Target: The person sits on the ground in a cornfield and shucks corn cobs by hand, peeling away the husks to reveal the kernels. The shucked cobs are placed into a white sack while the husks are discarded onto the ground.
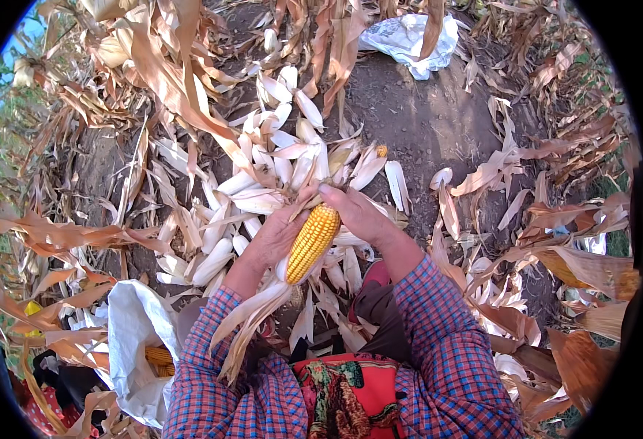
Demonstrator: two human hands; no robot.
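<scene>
Both of my hands are around the stalk end of an ear of corn [314, 242] with bare yellow kernels. My left hand [278, 233] grips its left side and my right hand [359, 215] has its thumb at the top end. Peeled husk [253, 315] trails from the ear's tip down over my left sleeve. Just beyond my hands lies a heap of ears still in pale husks [283, 148]. One ear in the heap shows a yellow end [382, 151]. My fingers partly hide the ear's top.
An open white woven sack [135, 329] with yellow ears [159, 356] inside stands at my left. Another white sack [404, 41] lies on the soil at the far right. Dry cornstalks and leaves [162, 66] hang in from the far left; loose husks [511, 280] litter the right side.
</scene>
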